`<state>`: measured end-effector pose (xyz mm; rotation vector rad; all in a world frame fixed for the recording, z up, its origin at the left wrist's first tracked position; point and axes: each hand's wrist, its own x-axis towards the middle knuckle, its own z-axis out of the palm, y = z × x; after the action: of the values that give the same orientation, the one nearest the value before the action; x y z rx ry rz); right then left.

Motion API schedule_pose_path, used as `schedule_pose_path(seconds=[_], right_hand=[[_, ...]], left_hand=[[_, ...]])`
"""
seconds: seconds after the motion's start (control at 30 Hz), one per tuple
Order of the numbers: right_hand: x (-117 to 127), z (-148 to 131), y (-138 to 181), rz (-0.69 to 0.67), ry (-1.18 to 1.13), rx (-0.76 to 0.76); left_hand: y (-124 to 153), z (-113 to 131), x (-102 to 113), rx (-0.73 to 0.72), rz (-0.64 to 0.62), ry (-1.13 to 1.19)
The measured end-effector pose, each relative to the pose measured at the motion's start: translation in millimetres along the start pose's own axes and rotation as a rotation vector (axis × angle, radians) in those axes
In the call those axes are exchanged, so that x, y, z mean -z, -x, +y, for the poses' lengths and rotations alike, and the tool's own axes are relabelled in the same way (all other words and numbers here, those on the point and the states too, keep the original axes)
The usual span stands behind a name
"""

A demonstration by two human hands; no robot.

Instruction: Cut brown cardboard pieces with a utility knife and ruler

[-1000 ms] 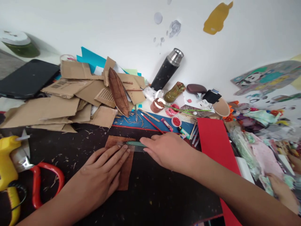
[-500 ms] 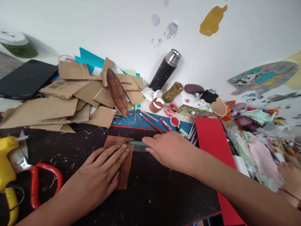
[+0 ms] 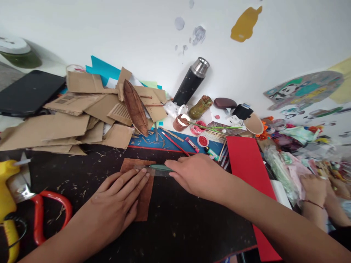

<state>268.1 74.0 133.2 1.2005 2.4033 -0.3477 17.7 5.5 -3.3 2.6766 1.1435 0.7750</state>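
Note:
A brown sheet point(image 3: 128, 165) lies on the dark table point(image 3: 178, 223). My left hand point(image 3: 116, 202) rests flat on it with fingers stretched out, the fingertips touching a clear ruler point(image 3: 152, 169) with a green grip. My right hand point(image 3: 196, 173) lies palm down over the ruler's right end, fingers together and pressing it against the sheet's top part. The ruler runs left to right across the sheet.
Cardboard scraps point(image 3: 68, 117) and a brown boat-shaped leaf point(image 3: 135, 107) pile at the back left. A yellow glue gun point(image 3: 7, 197) and red-handled scissors point(image 3: 46, 212) lie left. A black flask point(image 3: 190, 80), paint pots, red paper point(image 3: 246, 160) and another person's hand point(image 3: 314, 186) are right.
My hands and the ruler have stayed almost still. The other person's hand at the right has moved up and left into the clutter.

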Motion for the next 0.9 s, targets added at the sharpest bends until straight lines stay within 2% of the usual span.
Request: schedule_pose_path(seconds=[0.13,0.33,0.43,0.53,0.63,0.73,0.9], right_hand=[[-19.5,1.4,10.8,0.070,-0.132,-0.012],[-71.3,1.2,15.1,0.411,-0.658,-0.096],[-92.6,-0.3,10.3,0.525,-0.767,-0.147],[-105.6,-2.1,7.7,0.494,-0.702,-0.186],[-108.2,-4.1,7.5,0.400,-0.599,-0.231],[-104.4,-5.7,6.6,0.335,-0.544,-0.261],[-104.7,-6.5,6.2,0.336,-0.532,-0.278]], left_hand=[[0.6,-0.4,-1.4,0.004,0.014,0.005],[-0.4,2.1,-1.3,-0.025,0.005,-0.063],[0.0,1.1,0.9,-0.045,-0.006,-0.114],[2.0,-2.4,2.6,-0.084,-0.029,-0.134],[3.6,-7.1,3.4,-0.096,-0.048,-0.109],[2.0,-13.4,5.8,-0.067,-0.041,-0.048],[-1.8,-31.1,10.3,0.010,-0.038,-0.054]])
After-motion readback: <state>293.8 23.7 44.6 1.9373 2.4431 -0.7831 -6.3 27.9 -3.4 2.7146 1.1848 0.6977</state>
